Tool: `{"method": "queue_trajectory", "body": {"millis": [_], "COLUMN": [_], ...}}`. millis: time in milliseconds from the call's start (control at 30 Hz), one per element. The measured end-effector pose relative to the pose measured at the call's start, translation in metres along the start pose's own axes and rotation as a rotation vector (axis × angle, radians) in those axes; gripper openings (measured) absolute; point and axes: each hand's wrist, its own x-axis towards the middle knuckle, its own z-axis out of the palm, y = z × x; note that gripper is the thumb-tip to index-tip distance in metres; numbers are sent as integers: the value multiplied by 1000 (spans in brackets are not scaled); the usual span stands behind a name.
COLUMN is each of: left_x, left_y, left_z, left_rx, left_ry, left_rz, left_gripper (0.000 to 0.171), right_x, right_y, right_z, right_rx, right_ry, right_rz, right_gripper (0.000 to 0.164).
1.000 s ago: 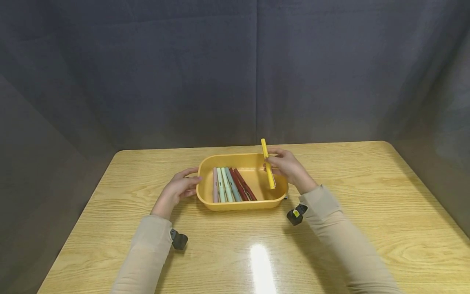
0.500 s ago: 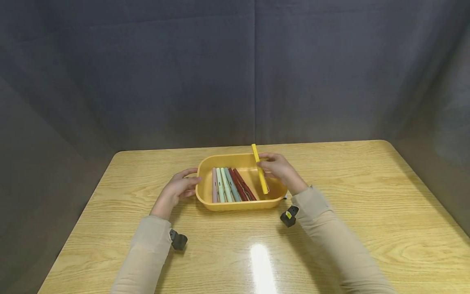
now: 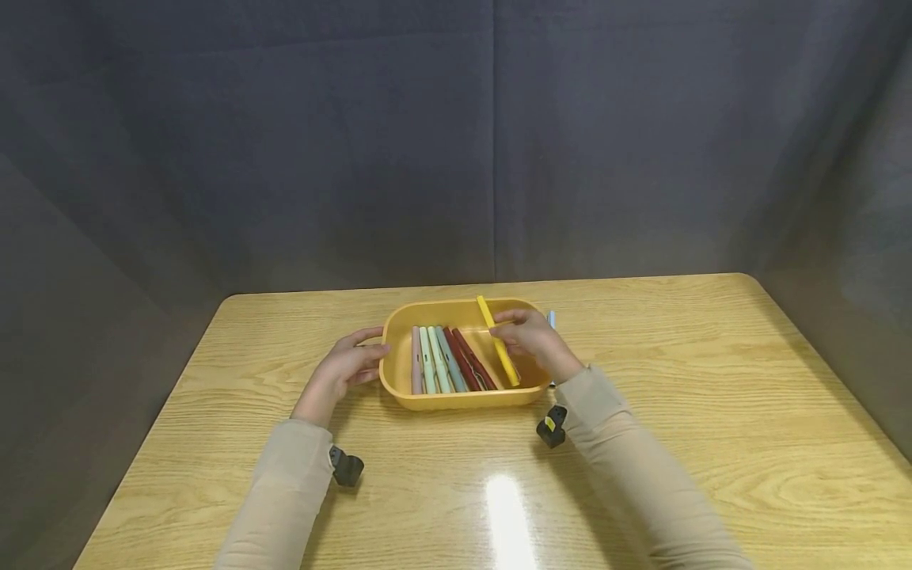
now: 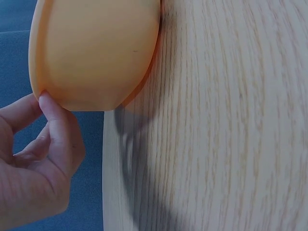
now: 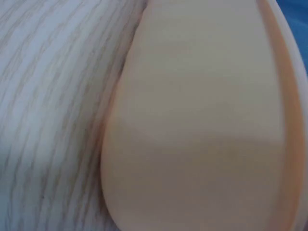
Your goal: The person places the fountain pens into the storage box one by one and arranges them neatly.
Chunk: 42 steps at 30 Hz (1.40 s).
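A yellow-orange plastic tray sits on the table. My left hand pinches its left end at the rim; in the left wrist view the thumb and a finger meet there. Between the thumb and fingers of my right hand is a yellow pen, tilted, its lower end inside the tray's right part. Side by side in the left half lie a pink pen, pale green pens, a grey-blue pen and dark red pens. The right wrist view shows only the tray's outer wall, not the hand.
Just right of the tray, partly behind my right hand, a light blue pen-like stick shows. The tray stands near the far edge of the wooden table. A dark grey curtain hangs behind and at both sides.
My right hand has moved left and down with the yellow pen, bringing it lower in the tray. The light blue stick has come into view. My left hand stays at the rim.
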Motion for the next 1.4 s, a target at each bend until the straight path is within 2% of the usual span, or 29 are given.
{"method": "queue_trajectory", "body": {"millis": [233, 633, 1033, 1400], "left_x": [0, 0, 0, -3], "left_y": [0, 0, 0, 1], "left_z": [0, 0, 0, 0], "left_rx": [0, -1, -4, 9], "left_ry": [4, 6, -3, 1], "left_rz": [-3, 1, 4, 4], "left_gripper": [54, 55, 55, 56], "right_x": [3, 6, 4, 6], "right_y": [6, 9, 13, 16], "right_z": [5, 11, 15, 17], "right_rx": [52, 16, 32, -14], "right_ry": [-5, 31, 18, 3], "right_rz": [3, 48, 75, 99], "right_gripper": [38, 37, 35, 38]}}
